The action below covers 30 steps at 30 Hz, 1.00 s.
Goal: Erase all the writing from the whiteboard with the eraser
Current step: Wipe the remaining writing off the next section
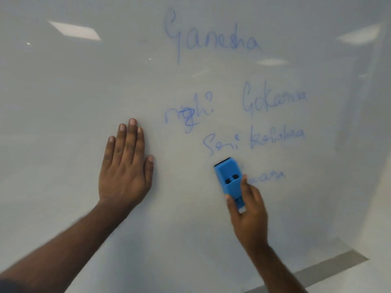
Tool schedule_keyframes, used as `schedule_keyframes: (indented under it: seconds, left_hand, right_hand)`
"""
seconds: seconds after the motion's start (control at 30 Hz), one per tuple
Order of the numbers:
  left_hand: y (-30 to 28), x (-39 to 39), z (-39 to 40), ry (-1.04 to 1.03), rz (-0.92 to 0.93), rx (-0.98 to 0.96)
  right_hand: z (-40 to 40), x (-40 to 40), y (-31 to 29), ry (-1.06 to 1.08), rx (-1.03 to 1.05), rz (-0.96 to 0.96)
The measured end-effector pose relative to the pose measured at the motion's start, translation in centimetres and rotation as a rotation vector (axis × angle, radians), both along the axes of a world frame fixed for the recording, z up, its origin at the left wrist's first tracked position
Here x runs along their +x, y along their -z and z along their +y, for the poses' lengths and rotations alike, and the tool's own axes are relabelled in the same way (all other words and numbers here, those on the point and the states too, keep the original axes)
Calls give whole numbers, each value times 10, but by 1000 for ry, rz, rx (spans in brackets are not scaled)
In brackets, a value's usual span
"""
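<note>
Behind eraser (229, 178), bottom word (268, 176) part hidden; right hand (247, 212) gripping.

whiteboard (63, 102): glossy, smooth, reflecting ceiling lights
eraser (229, 178): blue matt plastic, dark felt-like pad

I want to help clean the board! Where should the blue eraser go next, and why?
Probably a short swipe to the right: the right hand holds the eraser on the whiteboard beside the half-wiped bottom word, the nearest writing. The left hand lies flat on the board.
</note>
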<state>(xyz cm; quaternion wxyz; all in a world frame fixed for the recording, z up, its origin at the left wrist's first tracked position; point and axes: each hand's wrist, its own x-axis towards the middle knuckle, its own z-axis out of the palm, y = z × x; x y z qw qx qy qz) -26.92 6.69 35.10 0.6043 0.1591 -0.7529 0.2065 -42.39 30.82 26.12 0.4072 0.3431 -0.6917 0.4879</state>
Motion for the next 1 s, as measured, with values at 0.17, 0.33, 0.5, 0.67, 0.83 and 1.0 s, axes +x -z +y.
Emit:
schedule_keyframes:
  seconds: [0.17,0.33,0.5,0.67,0.83,1.0]
  left_hand:
    - [2,-3,2,-41,13,12]
    - [9,-7,6,-59,34,26]
    - [17,-7,6,-54,-6,24]
    - [29,-7,7,-55,-7,28]
    - [37,-8,9,-59,6,24]
    - [37,-9,10,-52,11,42]
  right_hand:
    - [22,-40,-30,69,-233,-86]
    - [-16,-6,-10,1,-203,-26]
    - [-20,2,27,-8,128,237]
    - [26,-51,16,88,150,241]
    - [65,-102,-1,183,-265,-141]
    - [54,-98,16,239,-546,-451]
